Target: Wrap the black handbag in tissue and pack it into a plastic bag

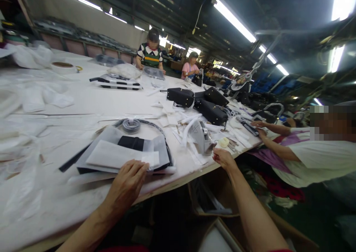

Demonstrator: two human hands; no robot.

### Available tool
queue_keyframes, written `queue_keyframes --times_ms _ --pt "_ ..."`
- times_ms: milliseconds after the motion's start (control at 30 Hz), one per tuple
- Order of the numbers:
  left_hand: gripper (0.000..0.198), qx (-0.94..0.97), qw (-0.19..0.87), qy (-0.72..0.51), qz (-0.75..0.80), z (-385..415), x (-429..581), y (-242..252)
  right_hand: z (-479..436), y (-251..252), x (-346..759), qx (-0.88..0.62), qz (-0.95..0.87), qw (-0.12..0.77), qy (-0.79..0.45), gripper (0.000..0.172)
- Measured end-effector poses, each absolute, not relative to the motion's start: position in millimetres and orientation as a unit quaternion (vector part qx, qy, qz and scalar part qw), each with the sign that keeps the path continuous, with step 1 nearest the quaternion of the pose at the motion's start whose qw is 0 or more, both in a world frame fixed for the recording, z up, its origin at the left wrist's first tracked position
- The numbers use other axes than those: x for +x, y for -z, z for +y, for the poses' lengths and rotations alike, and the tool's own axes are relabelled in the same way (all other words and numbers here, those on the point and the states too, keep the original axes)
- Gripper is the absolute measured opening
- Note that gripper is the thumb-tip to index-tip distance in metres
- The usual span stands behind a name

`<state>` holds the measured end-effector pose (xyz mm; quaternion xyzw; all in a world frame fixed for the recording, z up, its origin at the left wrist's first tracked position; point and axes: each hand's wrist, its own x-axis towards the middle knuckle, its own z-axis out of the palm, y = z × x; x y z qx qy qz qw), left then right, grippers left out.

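Note:
My left hand (130, 177) lies with fingers close together on the near edge of a white padded sheet (111, 155). Under that sheet is a flat black bag (83, 169) with translucent wrapping, a black strip (130, 143) and a curved strap around its far side. A wrapped grey coil (131, 125) sits at its far edge. My right hand (223, 158) is at the table's front edge, fingertips pinched together; what they hold, if anything, is too small to name. Just beyond it are a grey-white wrapped piece (198, 135) and a pale yellow roll (223, 142).
Several black bags (211, 111) lie mid-table among paper scraps. Left are plastic bags (33, 96) and a tape roll (62, 67). A person in white (319, 159) works at right; two people stand beyond. An open carton (214, 196) is below the table edge.

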<state>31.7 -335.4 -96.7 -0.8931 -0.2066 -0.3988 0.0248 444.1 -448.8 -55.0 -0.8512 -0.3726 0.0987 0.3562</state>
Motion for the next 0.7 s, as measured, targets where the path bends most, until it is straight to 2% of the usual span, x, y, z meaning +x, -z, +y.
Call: queue_keyframes --times_ms 167,300,500,600,700 --pt "0.03 -0.894 -0.003 0.385 -0.229 -343 32 95 -461 46 442 -0.871 -0.356 0.313 -0.128 0.035" --pt "0.029 -0.897 -0.025 0.37 -0.241 -345 33 95 -452 1 408 -0.801 -0.485 0.299 -0.182 0.038" --pt "0.026 -0.889 -0.044 0.376 -0.256 -347 33 96 -390 -75 275 -0.605 -0.698 0.097 -0.37 0.026" --pt "0.02 -0.889 -0.041 0.37 -0.266 -348 34 96 -356 -85 226 -0.536 -0.745 -0.016 -0.397 0.02" --pt "0.017 -0.881 -0.041 0.371 -0.29 -349 35 97 -326 -81 204 -0.505 -0.77 -0.115 -0.372 0.017"
